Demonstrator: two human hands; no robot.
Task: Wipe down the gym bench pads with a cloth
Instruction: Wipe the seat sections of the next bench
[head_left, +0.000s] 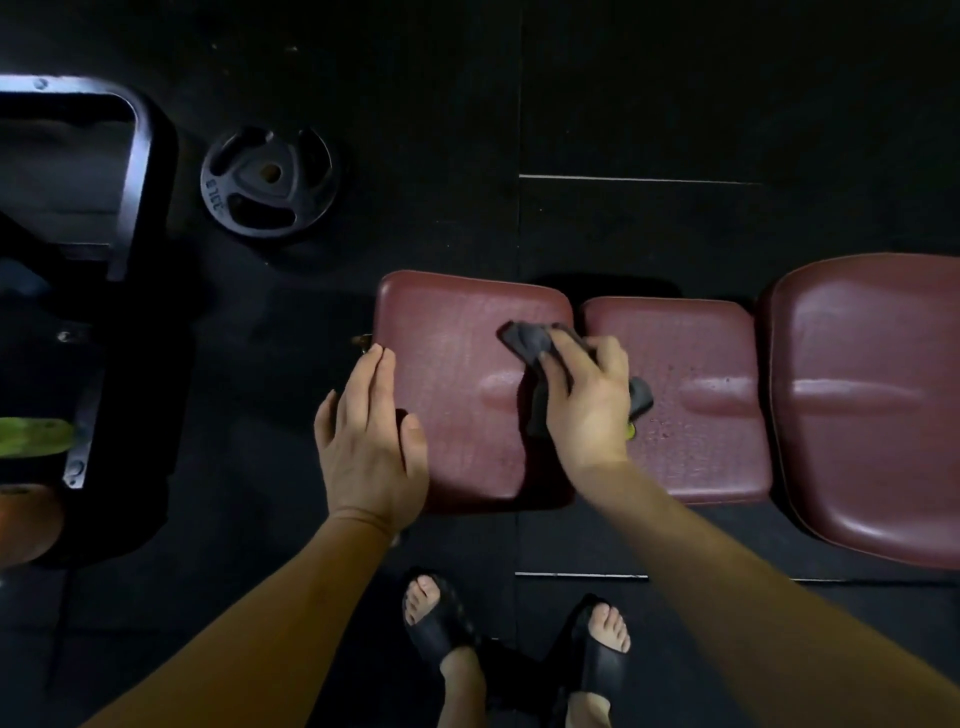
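Note:
Three dark red bench pads lie in a row: a left pad (457, 415), a middle pad (706, 415) and a larger right pad (872, 405). My right hand (587, 400) grips a dark grey cloth (524, 340) and presses it on the left pad's right side, near the gap to the middle pad. Part of the cloth sticks out behind the hand over the middle pad. My left hand (369, 441) rests flat with straight fingers on the left pad's left edge. Small droplets show on the middle pad.
A black weight plate (267, 182) lies on the dark rubber floor at the upper left. A metal machine frame (130, 171) stands at the far left, with a green object (31, 436) beside it. My feet in black sandals (441, 623) stand below the bench.

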